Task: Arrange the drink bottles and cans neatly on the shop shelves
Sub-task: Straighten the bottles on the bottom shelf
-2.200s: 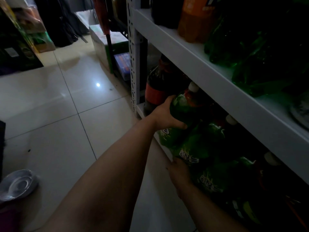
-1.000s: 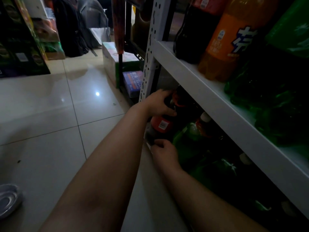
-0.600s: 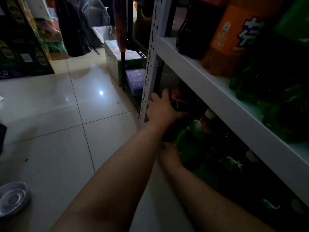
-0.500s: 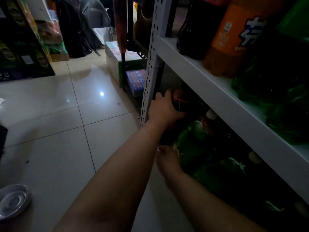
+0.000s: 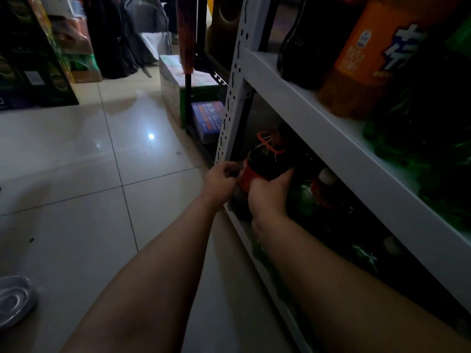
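Observation:
A dark cola bottle (image 5: 267,163) with a red label and a red carry loop at its neck stands at the left end of the low shelf, just behind the white upright post (image 5: 233,103). My left hand (image 5: 221,180) has curled fingers on the label's left side. My right hand (image 5: 268,193) grips the front of the same bottle, thumb up along its right side. Green bottles (image 5: 304,203) crowd the low shelf to the right, dim and partly hidden. On the white shelf board (image 5: 319,128) above stand an orange soda bottle (image 5: 362,59), another dark bottle (image 5: 303,47) and more green bottles (image 5: 420,128).
On the tiled floor left of the rack sit a green-and-white carton (image 5: 175,77) and a small blue box (image 5: 207,118). Dark display cartons (image 5: 30,72) and a backpack (image 5: 114,47) stand further back. A foil tray (image 5: 12,299) lies at the lower left.
My left hand slid from the cola bottle's shoulder down to its label. My right hand rose from near the bottle's base and took hold of its front.

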Tool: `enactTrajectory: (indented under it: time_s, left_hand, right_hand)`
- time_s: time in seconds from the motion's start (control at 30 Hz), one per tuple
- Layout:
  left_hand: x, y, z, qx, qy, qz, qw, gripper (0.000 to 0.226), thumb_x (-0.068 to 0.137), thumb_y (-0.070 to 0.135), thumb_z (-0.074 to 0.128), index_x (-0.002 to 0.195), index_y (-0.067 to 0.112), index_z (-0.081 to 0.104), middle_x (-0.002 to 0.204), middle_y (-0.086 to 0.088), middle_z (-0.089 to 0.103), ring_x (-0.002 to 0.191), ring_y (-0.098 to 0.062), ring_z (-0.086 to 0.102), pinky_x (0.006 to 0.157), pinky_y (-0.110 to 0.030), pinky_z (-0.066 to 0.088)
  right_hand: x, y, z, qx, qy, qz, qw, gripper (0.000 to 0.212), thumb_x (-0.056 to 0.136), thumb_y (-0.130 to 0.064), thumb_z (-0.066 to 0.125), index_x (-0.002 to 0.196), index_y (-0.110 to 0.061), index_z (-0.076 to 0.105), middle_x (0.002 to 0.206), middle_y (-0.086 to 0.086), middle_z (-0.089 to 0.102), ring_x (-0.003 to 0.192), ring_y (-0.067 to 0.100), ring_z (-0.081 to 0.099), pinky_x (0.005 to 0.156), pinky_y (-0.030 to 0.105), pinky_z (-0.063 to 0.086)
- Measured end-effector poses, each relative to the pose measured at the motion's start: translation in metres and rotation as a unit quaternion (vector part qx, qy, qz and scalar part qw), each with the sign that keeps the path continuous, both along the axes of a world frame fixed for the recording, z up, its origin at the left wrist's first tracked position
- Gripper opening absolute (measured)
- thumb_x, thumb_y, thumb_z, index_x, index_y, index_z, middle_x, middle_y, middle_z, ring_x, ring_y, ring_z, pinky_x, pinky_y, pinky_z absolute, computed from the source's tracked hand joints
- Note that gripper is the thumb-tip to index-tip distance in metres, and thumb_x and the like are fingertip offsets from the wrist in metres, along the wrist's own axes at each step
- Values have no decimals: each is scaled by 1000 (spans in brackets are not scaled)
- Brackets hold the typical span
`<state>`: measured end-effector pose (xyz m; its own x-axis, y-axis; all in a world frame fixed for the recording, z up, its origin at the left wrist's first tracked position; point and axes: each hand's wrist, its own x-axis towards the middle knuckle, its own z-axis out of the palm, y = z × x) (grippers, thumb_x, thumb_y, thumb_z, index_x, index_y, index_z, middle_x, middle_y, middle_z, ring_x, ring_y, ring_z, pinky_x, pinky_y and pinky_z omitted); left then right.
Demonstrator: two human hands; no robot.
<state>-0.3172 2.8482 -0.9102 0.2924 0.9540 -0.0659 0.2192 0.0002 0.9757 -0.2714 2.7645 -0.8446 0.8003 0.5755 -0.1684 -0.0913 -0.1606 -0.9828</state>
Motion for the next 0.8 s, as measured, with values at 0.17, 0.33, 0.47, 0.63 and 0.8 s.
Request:
enactTrajectory:
  time_s: [0.17, 0.33, 0.47, 0.63, 0.8]
  left_hand:
    - [0, -11, 1, 143, -16, 12, 990, 44, 77, 15, 46, 113, 19, 70, 102, 13, 66, 92, 11, 56, 81, -1, 37]
    - [12, -2, -2, -80, -125, -42, 988, 41, 97, 36, 45, 133, 21, 56, 132, 0, 58, 120, -10, 51, 105, -22, 36]
    - [19, 9, 7, -162, -180, -74, 967, 58, 98, 55, 23, 135, 21, 52, 134, -7, 56, 120, -15, 50, 110, -40, 34]
    - [29, 16, 12, -127, -133, -37, 982, 67, 85, 63, 21, 119, 24, 65, 124, -8, 64, 118, -23, 56, 107, -44, 39]
    - [27, 20, 10, -126, -171, -3, 977, 52, 95, 51, 29, 106, 22, 71, 113, -8, 68, 111, -23, 61, 102, -43, 44]
  right_hand:
    - [22, 20, 32, 8, 82, -38, 996, 57, 86, -4, 44, 140, -22, 44, 128, 12, 56, 97, 28, 60, 77, 35, 52]
    - [14, 11, 38, 49, 190, -58, 979, 23, 90, -23, 44, 86, -15, 65, 68, 2, 67, 51, 17, 63, 43, 19, 47]
    - [17, 6, 36, 62, 191, -58, 978, 27, 90, -33, 44, 78, -19, 64, 59, -2, 68, 51, 14, 65, 44, 22, 49]
    - [18, 16, 46, 35, 173, -45, 983, 30, 90, -37, 45, 91, -17, 66, 89, 11, 69, 76, 28, 68, 68, 38, 57]
    - [23, 18, 50, -54, 164, -1, 985, 18, 95, -13, 46, 84, -10, 60, 79, 9, 63, 67, 24, 62, 65, 35, 55]
